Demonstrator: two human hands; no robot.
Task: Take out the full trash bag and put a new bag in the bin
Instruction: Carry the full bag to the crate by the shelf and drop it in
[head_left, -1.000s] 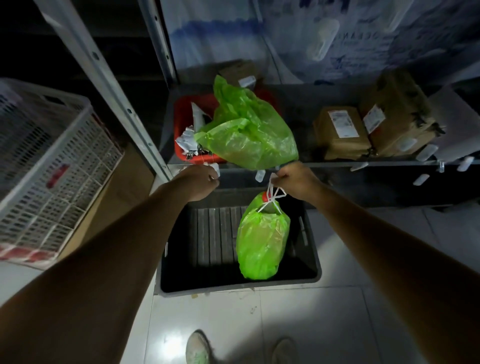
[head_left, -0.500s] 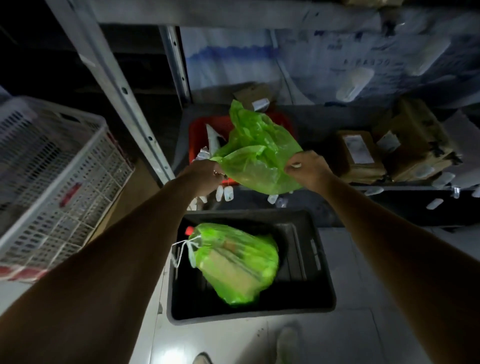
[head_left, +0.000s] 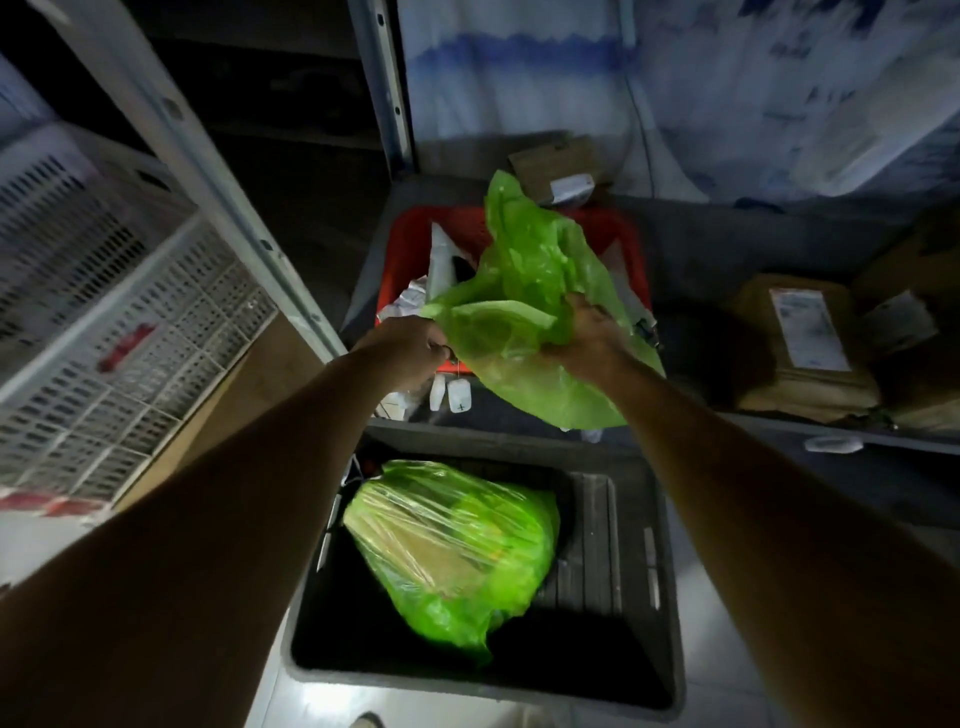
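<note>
Nearest, below both forearms, the full trash bag (head_left: 457, 551) lay on its side in a dark plastic crate (head_left: 670, 613) on the floor. Its thin green film was stretched tight over bulky contents, so it likely had real weight but no stiffness; the film looked liable to tear or slip, and the gathered neck at its upper left end seemed the safest place to grip.

Above it, the left hand (head_left: 410, 351) was closed on the left edge of the new bag (head_left: 524, 291), and the right hand (head_left: 589, 338) was bunched into the film at its middle. The hands were apart, with the bag slack and crumpled between them. Empty and very light, it would probably cling and billow; I judged the rim of its mouth the best hold for spreading it open.

Just beyond the hands sat the red bin (head_left: 415, 244) on a low shelf, with white paper scraps still visible inside it. Cardboard parcels (head_left: 800, 343) lay to the right of the right hand, and a white slatted crate (head_left: 98, 312) stood well left of the left hand.
</note>
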